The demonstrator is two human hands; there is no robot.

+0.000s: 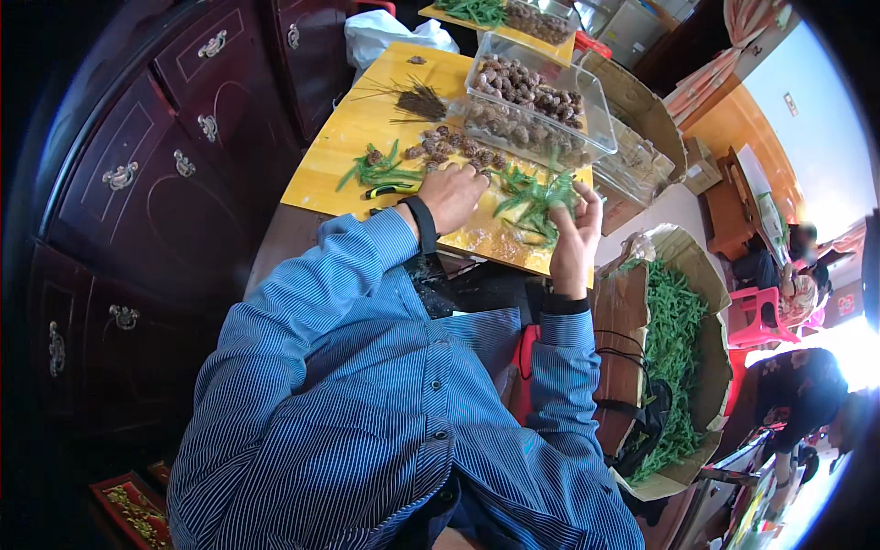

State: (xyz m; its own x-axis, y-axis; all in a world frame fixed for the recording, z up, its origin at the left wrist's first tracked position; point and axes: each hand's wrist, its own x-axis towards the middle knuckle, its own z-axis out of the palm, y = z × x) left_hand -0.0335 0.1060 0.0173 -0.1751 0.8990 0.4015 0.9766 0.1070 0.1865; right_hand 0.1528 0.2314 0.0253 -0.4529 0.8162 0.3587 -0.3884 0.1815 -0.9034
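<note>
A: Which step is in hand?

B: Your right hand (pixel 576 240) pinches a bunch of green leaf sprigs (pixel 536 200) over the yellow worktop (pixel 367 119); your left hand (pixel 454 195) rests curled, fingers down, among brown cones (pixel 449 147) just beyond it. Sorting or assembling, by appearance.

A: And the next move?

B: Likely joining cone to sprig. Note the green-handled tool (pixel 390 191) beside your left wrist, dark twigs (pixel 417 99) farther off, and the clear bin (pixel 536 101) crowding your right hand's far side.

Yellow board (pixel 348 137), green sprigs (pixel 378 170), brown cones (pixel 449 147), clear tub (pixel 536 105)
</note>
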